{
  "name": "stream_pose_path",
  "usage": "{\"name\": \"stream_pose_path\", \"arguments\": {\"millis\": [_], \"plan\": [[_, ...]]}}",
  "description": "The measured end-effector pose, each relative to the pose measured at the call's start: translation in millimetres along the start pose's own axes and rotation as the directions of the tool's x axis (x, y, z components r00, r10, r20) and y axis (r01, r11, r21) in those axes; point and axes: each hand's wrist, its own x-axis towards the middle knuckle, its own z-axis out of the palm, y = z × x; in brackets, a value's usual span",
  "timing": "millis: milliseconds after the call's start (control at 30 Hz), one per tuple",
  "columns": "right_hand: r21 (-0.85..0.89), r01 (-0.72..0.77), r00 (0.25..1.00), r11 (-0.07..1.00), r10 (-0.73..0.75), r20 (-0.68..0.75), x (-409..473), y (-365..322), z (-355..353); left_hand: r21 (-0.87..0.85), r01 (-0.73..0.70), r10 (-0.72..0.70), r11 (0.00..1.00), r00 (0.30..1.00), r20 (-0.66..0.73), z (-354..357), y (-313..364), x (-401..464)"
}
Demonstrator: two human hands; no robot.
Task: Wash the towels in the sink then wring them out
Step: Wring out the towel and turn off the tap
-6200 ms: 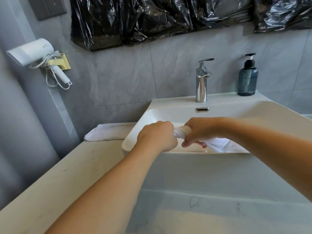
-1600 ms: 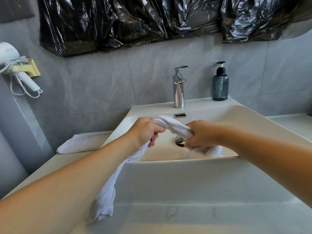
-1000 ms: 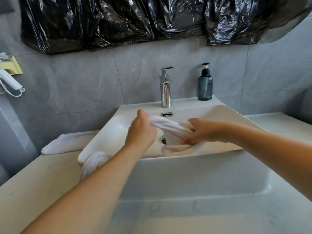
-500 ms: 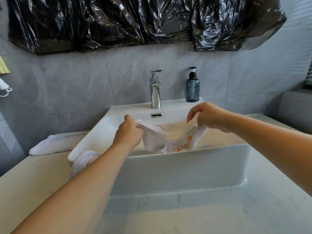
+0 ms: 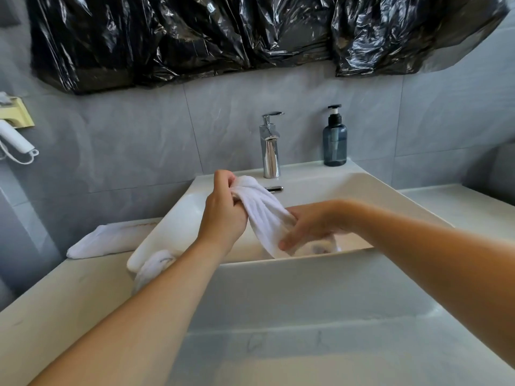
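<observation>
A white towel [image 5: 263, 215] is twisted into a rope over the white sink [image 5: 390, 201]. My left hand [image 5: 223, 210] grips its upper end, raised above the basin's left side. My right hand [image 5: 309, 227] grips the lower end down in the basin. A second white towel [image 5: 154, 264], wrung into a twist, hangs over the sink's front left corner. A third white towel [image 5: 108, 240] lies folded on the counter to the left of the sink.
A chrome tap [image 5: 270, 146] stands at the back of the sink, with a dark blue soap pump bottle [image 5: 334, 140] to its right. A white hair dryer [image 5: 14, 140] hangs on the left wall. Black plastic sheeting [image 5: 223, 32] covers the wall above. Pale counter [image 5: 55, 302] surrounds the sink.
The towel was spread out between both hands half a second ago; now it is bunched and twisted, with my left hand higher and my right hand lower in the basin.
</observation>
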Motion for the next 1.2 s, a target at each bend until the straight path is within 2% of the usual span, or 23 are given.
{"name": "stream_pose_path", "arguments": {"millis": [67,133,167,233,300,333,367,400,433,500,533,600,633,667,700,733,833,933,967,1133,1200], "plan": [[-0.158,0.009,0.997,0.987,-0.021,-0.077,1,-3,8,0.014,0.064,-0.064,0.998,0.998,-0.004,-2,-5,1],[-0.385,-0.064,0.966,0.921,-0.04,-0.255,-2,-6,7,0.1,0.136,-0.139,0.986,0.99,0.024,-3,-12,4],[-0.512,-0.115,0.942,0.851,-0.071,-0.329,-6,-6,4,0.169,0.14,-0.153,0.976,0.986,0.066,-3,-15,5],[-0.746,-0.235,0.877,0.623,-0.195,-0.439,-19,-3,-8,0.273,0.083,-0.141,0.959,0.969,0.203,0,-19,4],[-0.876,-0.302,0.824,0.377,-0.359,-0.438,-34,5,-23,0.292,0.033,-0.136,0.956,0.931,0.339,6,-15,1],[-0.9,-0.311,0.817,0.307,-0.398,-0.418,-40,8,-28,0.296,0.027,-0.145,0.955,0.911,0.385,9,-12,0],[-0.907,-0.308,0.825,0.286,-0.394,-0.405,-46,11,-30,0.315,0.019,-0.155,0.949,0.898,0.411,11,-11,-1],[-0.898,-0.298,0.85,0.324,-0.337,-0.404,-49,14,-29,0.345,0.0,-0.157,0.939,0.89,0.427,12,-10,-2],[-0.866,-0.293,0.892,0.406,-0.211,-0.401,-53,15,-25,0.371,-0.033,-0.145,0.928,0.886,0.441,11,-9,-2],[-0.678,-0.292,0.944,0.675,0.091,-0.316,-54,12,-15,0.4,-0.157,-0.062,0.903,0.873,0.484,6,-7,-4],[-0.547,-0.258,0.957,0.797,0.134,-0.256,-50,10,-13,0.419,-0.25,0.002,0.873,0.861,0.509,3,-4,-4],[-0.167,-0.077,0.976,0.983,0.04,-0.214,-39,5,-16,0.463,-0.44,0.166,0.769,0.837,0.521,-1,2,-4],[0.062,0.014,0.977,0.998,-0.001,-0.215,-32,2,-20,0.477,-0.505,0.255,0.72,0.831,0.494,-3,3,-5],[0.258,0.058,0.981,0.964,-0.007,-0.196,-25,0,-21,0.483,-0.551,0.34,0.68,0.821,0.458,-5,3,-5],[0.382,0.056,0.988,0.923,0.005,-0.157,-18,-1,-19,0.478,-0.587,0.416,0.653,0.806,0.421,-8,1,-4],[0.401,0.045,0.992,0.915,0.006,-0.124,-11,-2,-17,0.472,-0.614,0.473,0.632,0.789,0.393,-10,-2,-3],[0.312,0.011,0.998,0.95,0.009,-0.061,3,-6,-6,0.503,-0.666,0.588,0.551,0.737,0.332,-10,-5,0],[0.405,-0.085,0.965,0.91,-0.025,0.259,3,-6,-6,0.575,-0.675,0.64,0.462,0.703,0.311,-8,-4,4],[0.399,-0.088,0.946,0.913,-0.05,0.321,1,-5,-8,0.606,-0.668,0.646,0.431,0.698,0.31,-8,-6,6],[0.42,0.001,0.954,0.907,-0.126,0.271,-15,0,-21,0.696,-0.629,0.614,0.346,0.713,0.339,-9,-11,11],[0.263,0.068,0.98,0.962,-0.114,0.164,-23,-2,-25,0.692,-0.641,0.603,0.332,0.708,0.367,-6,-8,10]]}}
